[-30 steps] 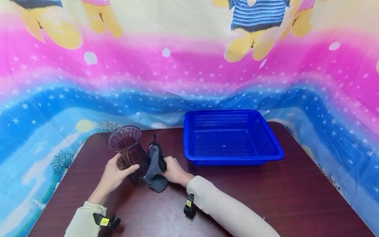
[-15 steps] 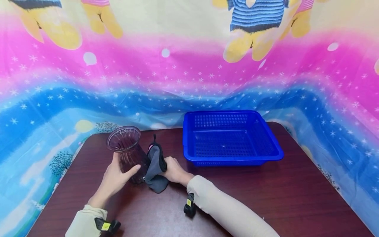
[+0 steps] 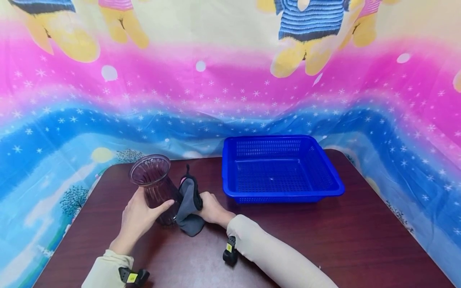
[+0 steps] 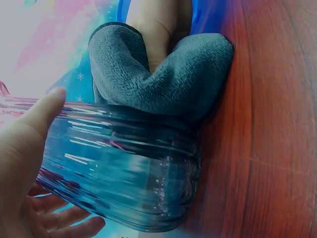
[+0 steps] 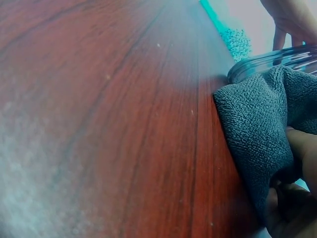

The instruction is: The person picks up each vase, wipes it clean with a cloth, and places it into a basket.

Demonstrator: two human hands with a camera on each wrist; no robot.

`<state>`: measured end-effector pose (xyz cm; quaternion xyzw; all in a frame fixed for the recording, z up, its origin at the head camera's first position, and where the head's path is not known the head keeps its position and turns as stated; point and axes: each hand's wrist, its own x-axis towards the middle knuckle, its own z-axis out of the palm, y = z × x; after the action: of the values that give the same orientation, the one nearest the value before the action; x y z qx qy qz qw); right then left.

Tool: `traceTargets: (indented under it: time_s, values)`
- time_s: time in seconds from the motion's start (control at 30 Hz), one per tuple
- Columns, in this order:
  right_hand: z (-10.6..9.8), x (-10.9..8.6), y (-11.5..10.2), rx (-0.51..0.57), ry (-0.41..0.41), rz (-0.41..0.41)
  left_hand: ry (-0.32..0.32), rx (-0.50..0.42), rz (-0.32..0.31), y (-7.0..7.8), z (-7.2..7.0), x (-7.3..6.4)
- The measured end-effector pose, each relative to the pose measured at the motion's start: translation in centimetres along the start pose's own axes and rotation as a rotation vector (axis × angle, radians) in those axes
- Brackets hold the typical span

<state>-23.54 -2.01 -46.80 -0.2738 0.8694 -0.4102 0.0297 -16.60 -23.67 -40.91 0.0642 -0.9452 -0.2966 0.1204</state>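
Note:
A purple-tinted ribbed glass vase (image 3: 158, 196) with a flared rim leans to the left over the table. My left hand (image 3: 137, 214) grips its side, thumb in front and fingers behind, as the left wrist view (image 4: 25, 148) also shows. Against the vase's right side lies a grey cloth (image 3: 189, 206) with a dark edge and a small hanging loop. My right hand (image 3: 212, 208) holds the cloth bunched up, its fingers partly hidden in the folds. In the right wrist view the plush cloth (image 5: 257, 119) overlaps the base end of the vase.
A blue plastic basket (image 3: 284, 199) with perforated walls stands at the back right of the dark red-brown table (image 3: 324, 236). A printed curtain (image 3: 201, 88) hangs close behind the table and along its sides.
My left hand has shifted slightly on the vase, its wrist moving a little to the right. The right hand keeps the cloth pressed at the vase's side, almost still.

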Motion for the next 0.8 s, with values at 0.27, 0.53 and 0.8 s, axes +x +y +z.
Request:
traceTargets:
  time_s: [0.27,0.53,0.8]
  values:
    - [-0.11,-0.03,-0.02,-0.004,0.004,-0.001,0.008,0.0,-0.009,0.08,0.05,-0.03]
    - [-0.07,-0.02,0.16,-0.002,0.009,-0.005,-0.031,-0.036,-0.012,-0.12,-0.06,0.19]
    - [-0.05,0.22,-0.04,-0.01,0.005,-0.007,-0.069,-0.095,0.017,-0.58,-0.58,0.48]
